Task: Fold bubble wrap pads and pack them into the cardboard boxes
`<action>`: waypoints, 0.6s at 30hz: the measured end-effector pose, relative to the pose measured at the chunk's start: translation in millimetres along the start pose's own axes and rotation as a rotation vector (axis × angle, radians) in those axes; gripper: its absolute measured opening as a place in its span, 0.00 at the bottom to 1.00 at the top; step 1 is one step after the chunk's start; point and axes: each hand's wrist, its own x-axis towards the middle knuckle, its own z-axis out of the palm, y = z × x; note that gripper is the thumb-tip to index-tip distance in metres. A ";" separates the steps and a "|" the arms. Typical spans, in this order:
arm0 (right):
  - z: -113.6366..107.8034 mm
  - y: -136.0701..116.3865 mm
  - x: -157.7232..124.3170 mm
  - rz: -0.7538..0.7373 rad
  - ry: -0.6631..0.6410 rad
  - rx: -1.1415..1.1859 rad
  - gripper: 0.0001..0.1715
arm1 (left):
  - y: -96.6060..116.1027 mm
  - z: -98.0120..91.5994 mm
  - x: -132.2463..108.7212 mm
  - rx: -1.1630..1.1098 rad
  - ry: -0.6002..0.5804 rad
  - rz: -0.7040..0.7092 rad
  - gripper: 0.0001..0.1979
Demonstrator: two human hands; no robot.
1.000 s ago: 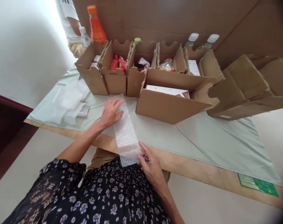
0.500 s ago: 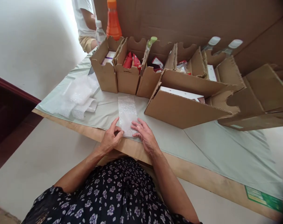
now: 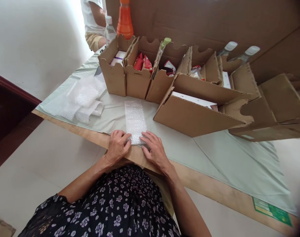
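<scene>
A narrow strip of bubble wrap (image 3: 135, 118) lies flat on the cloth-covered table, its near end at the wooden edge. My left hand (image 3: 117, 146) is at the strip's near left corner, fingers curled, with thumb and forefinger closed on its edge. On the opposite side, my right hand (image 3: 155, 149) rests its fingertips on the near right part of the wrap, fingers spread and thumb apart from them. Both hands stay low, close to the table's front edge. What lies under the wrap, if anything, cannot be made out.
Loose bubble wrap pieces (image 3: 84, 97) are heaped at left. Cardboard bins (image 3: 112, 80) holding packets and boxes stand along the back; a larger carton (image 3: 196, 115) juts forward at right. Behind are an orange bottle (image 3: 125, 21), clear bottles and a seated person (image 3: 93, 19).
My left fingers have curled in at the strip's near left corner, and my right hand has shifted slightly down. The pale patch on the wrap's near half no longer shows. The view has tilted slightly.
</scene>
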 end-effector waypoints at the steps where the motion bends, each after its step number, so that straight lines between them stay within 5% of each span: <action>1: 1.3 0.1 0.7 -0.015 -0.020 -0.089 0.22 | 0.8 -1.6 -0.1 -0.002 0.006 -0.002 0.09; 7: -5.6 -13.0 0.0 -0.018 -0.057 -0.137 0.18 | 8.0 -16.0 -13.8 -0.174 -0.024 0.099 0.09; 13: -12.9 -22.3 -0.1 0.173 -0.141 0.069 0.19 | 9.1 -17.1 -27.5 -0.368 -0.083 -0.109 0.13; 18: -8.4 -24.7 -11.1 0.151 0.087 -0.041 0.16 | 7.2 -9.9 -21.9 -0.294 -0.066 -0.128 0.10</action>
